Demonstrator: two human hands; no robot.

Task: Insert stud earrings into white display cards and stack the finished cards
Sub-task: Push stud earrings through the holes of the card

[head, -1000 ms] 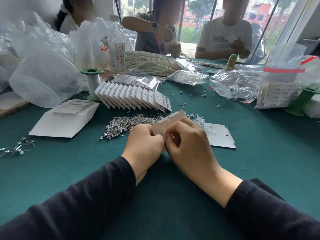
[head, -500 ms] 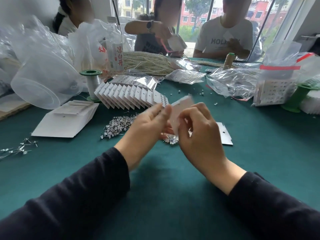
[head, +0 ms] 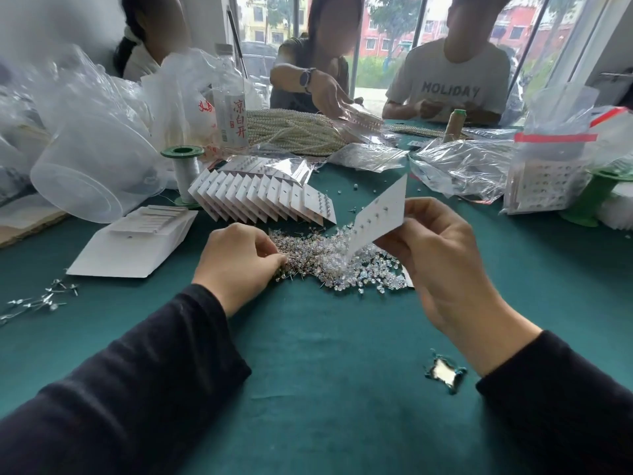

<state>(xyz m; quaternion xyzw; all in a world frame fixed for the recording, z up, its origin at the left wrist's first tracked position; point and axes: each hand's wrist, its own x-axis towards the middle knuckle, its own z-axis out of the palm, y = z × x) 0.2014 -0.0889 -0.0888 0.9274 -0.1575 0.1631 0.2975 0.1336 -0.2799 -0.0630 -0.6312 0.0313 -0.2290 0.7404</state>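
Both arms wear long sleeves of plain, matte black fabric, soft-looking, the weave too fine to resolve. Left sleeve [head: 137, 389] ends in a simple cuff at the wrist, with shallow folds running back along the forearm; right sleeve [head: 565, 409] has the same plain cuff, its edge slightly uneven, sitting a little further up so that some forearm shows. Left hand [head: 239, 260] and right hand [head: 442, 265] are bare from the cuffs forward.
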